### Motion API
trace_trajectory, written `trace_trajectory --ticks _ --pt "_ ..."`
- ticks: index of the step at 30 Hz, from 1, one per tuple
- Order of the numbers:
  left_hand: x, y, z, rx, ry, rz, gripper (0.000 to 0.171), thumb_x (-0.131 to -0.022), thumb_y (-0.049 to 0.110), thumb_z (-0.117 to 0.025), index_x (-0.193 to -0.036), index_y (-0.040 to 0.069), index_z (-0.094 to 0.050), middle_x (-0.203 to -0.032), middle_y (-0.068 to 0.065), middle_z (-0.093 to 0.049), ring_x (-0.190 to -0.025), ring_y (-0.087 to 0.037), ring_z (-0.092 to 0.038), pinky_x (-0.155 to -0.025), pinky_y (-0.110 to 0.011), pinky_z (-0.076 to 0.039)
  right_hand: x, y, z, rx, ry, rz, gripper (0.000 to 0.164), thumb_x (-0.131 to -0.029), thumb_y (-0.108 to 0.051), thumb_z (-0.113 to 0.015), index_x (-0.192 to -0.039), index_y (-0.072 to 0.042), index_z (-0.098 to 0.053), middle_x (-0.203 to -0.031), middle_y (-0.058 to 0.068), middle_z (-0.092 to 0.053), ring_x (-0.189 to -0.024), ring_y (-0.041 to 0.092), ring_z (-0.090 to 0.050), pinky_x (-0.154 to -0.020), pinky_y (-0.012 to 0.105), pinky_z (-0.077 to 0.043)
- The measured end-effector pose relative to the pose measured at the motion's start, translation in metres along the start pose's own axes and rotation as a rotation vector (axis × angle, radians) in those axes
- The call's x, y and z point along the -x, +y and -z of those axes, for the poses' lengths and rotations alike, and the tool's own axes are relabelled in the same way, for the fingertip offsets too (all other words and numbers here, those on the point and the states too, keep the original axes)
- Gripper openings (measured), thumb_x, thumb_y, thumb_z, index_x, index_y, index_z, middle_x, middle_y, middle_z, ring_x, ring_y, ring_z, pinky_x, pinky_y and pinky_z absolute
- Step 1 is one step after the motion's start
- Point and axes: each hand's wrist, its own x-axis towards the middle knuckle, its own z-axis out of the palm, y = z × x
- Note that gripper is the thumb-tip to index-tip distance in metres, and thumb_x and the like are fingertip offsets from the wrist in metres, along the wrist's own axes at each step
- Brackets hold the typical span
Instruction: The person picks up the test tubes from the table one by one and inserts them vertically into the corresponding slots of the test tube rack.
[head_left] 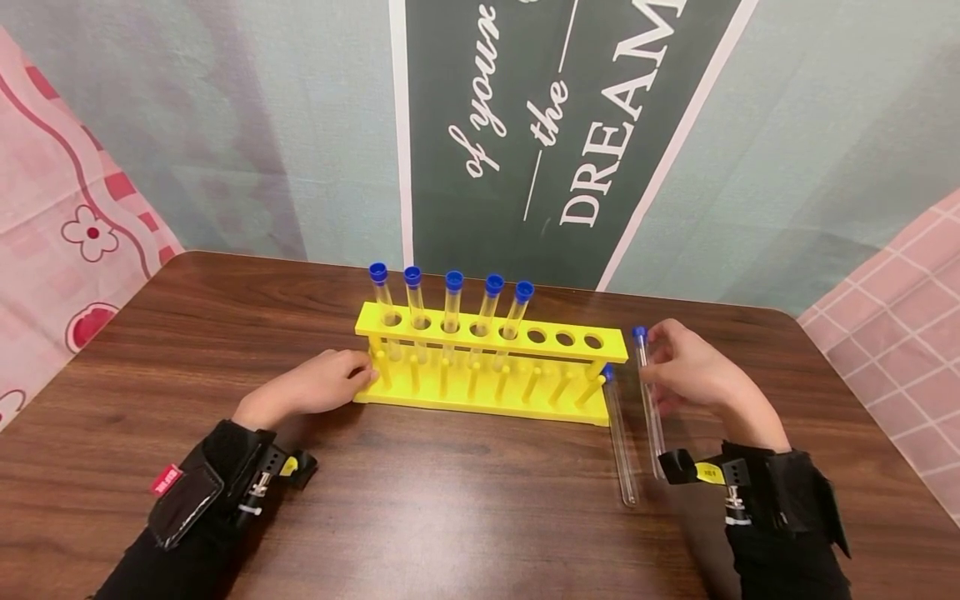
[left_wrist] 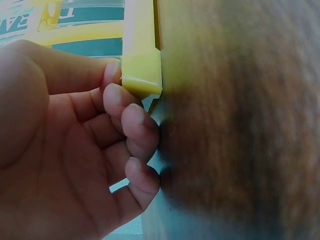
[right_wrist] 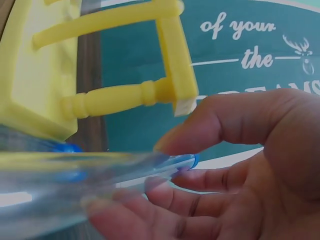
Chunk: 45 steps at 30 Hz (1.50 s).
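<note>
A yellow test tube rack (head_left: 480, 405) stands on the table, with several blue-capped test tubes (head_left: 452, 304) upright in its left holes and three vacant holes at its right. My left hand (head_left: 318, 383) grips the left end of the rack's base (left_wrist: 142, 70), thumb at one side and fingers curled at the end. Right of the rack, my right hand (head_left: 693, 367) pinches a clear test tube (head_left: 651, 417) between thumb and fingers, its blue cap pointing away from me. Another capped test tube (head_left: 621, 450) lies beside the rack's right end, left of the held one.
The brown wooden table (head_left: 420, 508) carries everything. Behind it hangs a cloth backdrop (head_left: 330, 125) with a dark lettered panel (head_left: 465, 225). Pink patterned cloth (head_left: 45, 158) borders the left side, and a pink tile pattern (head_left: 907, 333) the right.
</note>
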Motion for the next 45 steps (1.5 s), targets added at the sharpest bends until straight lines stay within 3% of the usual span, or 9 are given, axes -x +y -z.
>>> trace_trajectory --ticks 9,15,29,36,45 --pt "0.0 0.0 -0.001 0.003 -0.005 0.003 0.021 -0.095 0.011 -0.046 -0.075 0.005 -0.051 -0.06 -0.001 -0.039 -0.052 -0.013 -0.037 -0.053 -0.027 -0.033 0.006 -0.007 0.001 -0.006 0.029 0.06 0.049 -0.085 0.003 -0.052 -0.121 0.009 -0.02 -0.087 0.019 -0.045 -0.058 0.021 -0.055 -0.054 0.039 -0.052" --pt "0.001 0.0 0.0 0.005 -0.006 0.002 0.021 -0.095 0.011 -0.045 -0.076 0.005 -0.052 -0.06 -0.001 -0.039 -0.052 -0.013 -0.037 -0.053 -0.027 -0.033 0.011 -0.013 0.003 -0.077 0.02 0.096 0.049 -0.085 0.005 -0.052 -0.121 0.008 -0.018 -0.087 0.018 -0.041 -0.06 0.022 -0.055 -0.055 0.041 -0.052" --pt "0.001 0.0 -0.001 -0.004 0.005 -0.002 0.022 -0.094 0.011 -0.046 -0.074 0.006 -0.051 -0.059 0.0 -0.039 -0.051 -0.013 -0.037 -0.053 -0.027 -0.033 0.021 -0.029 -0.003 -0.17 0.01 0.297 0.046 -0.082 0.013 -0.054 -0.117 0.007 -0.025 -0.087 0.022 -0.042 -0.063 0.022 -0.057 -0.056 0.04 -0.052" --pt "0.001 -0.001 -0.001 -0.007 0.006 -0.004 0.023 -0.094 0.011 -0.045 -0.072 0.007 -0.05 -0.059 0.0 -0.039 -0.051 -0.013 -0.037 -0.053 -0.027 -0.033 0.022 -0.035 -0.01 -0.159 -0.002 0.43 0.046 -0.08 0.017 -0.053 -0.116 0.006 -0.028 -0.088 0.021 -0.043 -0.067 0.022 -0.059 -0.056 0.037 -0.053" --pt "0.0 -0.001 -0.001 -0.025 0.009 -0.014 0.024 -0.094 0.012 -0.045 -0.071 0.008 -0.048 -0.059 0.0 -0.038 -0.052 -0.012 -0.036 -0.053 -0.027 -0.032 0.025 -0.043 -0.019 -0.16 0.017 0.495 0.045 -0.078 0.018 -0.055 -0.115 0.005 -0.031 -0.086 0.02 -0.045 -0.068 0.025 -0.058 -0.056 0.039 -0.052"
